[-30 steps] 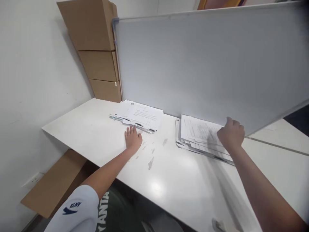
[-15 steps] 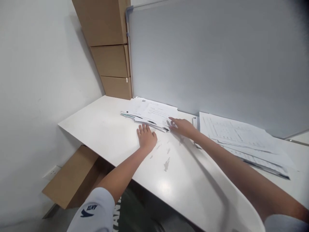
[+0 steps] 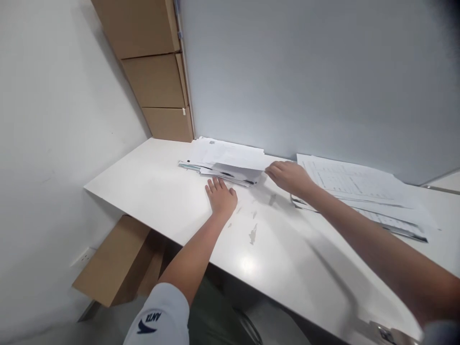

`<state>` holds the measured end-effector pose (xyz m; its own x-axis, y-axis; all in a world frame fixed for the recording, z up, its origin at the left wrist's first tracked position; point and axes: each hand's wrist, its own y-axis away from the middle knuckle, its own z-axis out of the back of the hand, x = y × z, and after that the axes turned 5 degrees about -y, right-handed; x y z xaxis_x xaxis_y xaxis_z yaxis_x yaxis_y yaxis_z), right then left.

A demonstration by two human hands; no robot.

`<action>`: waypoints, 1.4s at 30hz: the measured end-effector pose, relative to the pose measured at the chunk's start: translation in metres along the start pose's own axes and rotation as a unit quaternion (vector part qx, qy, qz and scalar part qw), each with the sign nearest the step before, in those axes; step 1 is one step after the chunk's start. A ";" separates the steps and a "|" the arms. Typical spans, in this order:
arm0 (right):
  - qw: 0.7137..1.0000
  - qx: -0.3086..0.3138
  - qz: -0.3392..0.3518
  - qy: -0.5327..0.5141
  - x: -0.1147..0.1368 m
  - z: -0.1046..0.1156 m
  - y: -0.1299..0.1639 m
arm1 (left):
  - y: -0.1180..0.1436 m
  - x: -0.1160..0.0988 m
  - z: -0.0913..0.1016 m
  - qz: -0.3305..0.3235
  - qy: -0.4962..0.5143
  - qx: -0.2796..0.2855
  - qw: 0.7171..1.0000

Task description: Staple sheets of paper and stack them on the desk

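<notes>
My left hand (image 3: 222, 199) lies flat on the white table, fingers spread, just in front of a stack of papers (image 3: 204, 152). My right hand (image 3: 289, 177) pinches the near right corner of the top sheet of paper (image 3: 240, 159). That corner is lifted off the stack, and the sheet bends upward with a shadowed gap beneath it. The rest of the stack stays on the table, its edges uneven and dark in places. A second, fanned-out pile of printed papers (image 3: 354, 184) lies to the right, partly behind my right forearm.
The white table (image 3: 151, 187) runs along a large whiteboard (image 3: 305, 76). Cardboard boxes (image 3: 154, 81) are stacked at the back left corner. An open cardboard box (image 3: 113, 258) stands below the table's left edge, near a wall socket (image 3: 84, 257). Grey marks spot the tabletop.
My right hand has moved right and closed on the top sheet, raising its near corner from the stack. My left hand remains flat before the stack. The view has shifted slightly.
</notes>
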<state>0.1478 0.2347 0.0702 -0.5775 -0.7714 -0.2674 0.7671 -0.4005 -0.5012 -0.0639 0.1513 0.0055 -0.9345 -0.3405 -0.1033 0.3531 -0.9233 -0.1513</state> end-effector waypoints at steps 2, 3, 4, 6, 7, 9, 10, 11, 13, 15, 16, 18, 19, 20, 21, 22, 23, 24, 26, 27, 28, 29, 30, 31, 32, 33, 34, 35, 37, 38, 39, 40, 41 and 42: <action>0.998 -0.008 0.066 -0.009 0.003 0.022 0.025 | 0.000 0.001 -0.003 -0.001 -0.005 -0.001 1.000; 0.994 0.000 0.103 -0.022 0.006 0.034 0.041 | -0.001 0.002 -0.005 -0.001 -0.008 0.004 1.000; 0.992 -0.003 0.122 -0.039 0.012 0.046 0.060 | -0.001 0.003 -0.006 -0.001 -0.010 0.010 1.000; 0.991 -0.030 0.118 -0.056 0.031 0.071 0.098 | -0.003 0.005 -0.007 -0.005 -0.012 0.016 1.000; 0.992 -0.033 0.104 -0.057 0.043 0.084 0.117 | -0.004 0.005 -0.006 -0.007 -0.011 0.016 1.000; 0.996 -0.031 0.061 -0.057 0.072 0.108 0.150 | -0.005 0.005 -0.004 -0.002 -0.001 0.013 1.000; 0.997 -0.025 0.043 -0.059 0.088 0.120 0.163 | -0.006 0.005 -0.003 0.004 0.007 0.013 1.000; 0.997 -0.009 0.028 -0.064 0.104 0.130 0.175 | -0.007 0.005 -0.001 0.009 0.017 0.012 1.000; 0.997 0.020 0.011 -0.073 0.134 0.145 0.193 | -0.006 0.005 0.003 0.007 0.043 0.003 0.999; 0.997 0.035 0.005 -0.071 0.161 0.152 0.206 | -0.004 0.007 0.007 -0.025 0.087 -0.013 0.996; 0.997 0.036 0.001 -0.066 0.173 0.152 0.210 | -0.001 0.008 0.009 -0.049 0.118 -0.019 0.992; 0.998 0.026 -0.020 -0.049 0.194 0.147 0.216 | 0.005 0.011 0.014 -0.107 0.180 -0.019 0.978; 0.998 0.023 -0.042 -0.039 0.202 0.143 0.217 | 0.008 0.012 0.016 -0.138 0.208 -0.010 0.968; 0.997 0.020 -0.067 -0.029 0.210 0.138 0.217 | 0.012 0.012 0.019 -0.170 0.233 0.005 0.958; 0.995 0.020 -0.096 -0.018 0.215 0.133 0.216 | 0.016 0.013 0.022 -0.201 0.249 0.022 0.947; 0.992 0.024 -0.124 -0.008 0.220 0.128 0.214 | 0.019 0.013 0.024 -0.232 0.258 0.037 0.937; 0.988 0.033 -0.154 0.001 0.224 0.124 0.212 | 0.022 0.012 0.027 -0.264 0.261 0.047 0.927; 0.983 0.041 -0.181 0.009 0.226 0.121 0.210 | 0.025 0.011 0.029 -0.296 0.258 0.054 0.918; 0.972 0.047 -0.229 0.016 0.230 0.116 0.206 | 0.029 0.010 0.031 -0.362 0.237 0.059 0.900; 0.967 0.046 -0.251 0.015 0.231 0.114 0.205 | 0.031 0.009 0.031 -0.396 0.225 0.060 0.888; 0.962 0.041 -0.269 0.011 0.233 0.113 0.205 | 0.033 0.008 0.032 -0.427 0.212 0.060 0.877; 0.958 0.034 -0.285 0.005 0.234 0.112 0.206 | 0.034 0.007 0.031 -0.452 0.195 0.057 0.868; 0.953 0.029 -0.302 0.000 0.235 0.111 0.207 | 0.036 0.006 0.031 -0.471 0.175 0.051 0.863; 0.946 0.023 -0.323 -0.004 0.236 0.110 0.209 | 0.038 0.005 0.030 -0.485 0.150 0.040 0.861; 0.938 0.019 -0.347 -0.005 0.238 0.110 0.210 | 0.040 0.004 0.029 -0.496 0.122 0.028 0.859; 0.928 0.016 -0.373 -0.005 0.239 0.109 0.213 | 0.042 0.002 0.029 -0.506 0.093 0.015 0.857; 0.917 0.017 -0.398 -0.004 0.240 0.109 0.215 | 0.044 0.001 0.029 -0.518 0.063 0.004 0.853; 0.909 0.019 -0.417 -0.005 0.241 0.109 0.216 | 0.046 -0.001 0.029 -0.532 0.036 -0.004 0.846; 0.898 0.027 -0.440 -0.005 0.243 0.111 0.219 | 0.049 -0.004 0.031 -0.556 0.009 -0.011 0.831; 0.894 0.029 -0.447 0.000 0.243 0.112 0.220 | 0.049 -0.005 0.031 -0.567 0.011 -0.011 0.824; 0.891 0.028 -0.453 0.008 0.243 0.114 0.220 | 0.049 -0.006 0.032 -0.574 0.023 -0.012 0.818; 0.889 0.025 -0.457 0.019 0.243 0.115 0.221 | 0.049 -0.007 0.033 -0.582 0.041 -0.010 0.812; 0.889 0.020 -0.457 0.030 0.242 0.117 0.222 | 0.049 -0.008 0.033 -0.588 0.060 -0.005 0.806; 0.891 0.012 -0.452 0.039 0.242 0.117 0.223 | 0.048 -0.009 0.033 -0.594 0.078 0.003 0.800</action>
<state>0.2121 -0.0991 -0.0095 -0.9794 -0.0925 0.1797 -0.0156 -0.8518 -0.5236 -0.0400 0.1038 0.0318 -0.5931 0.8050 -0.0109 -0.7823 -0.5795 -0.2286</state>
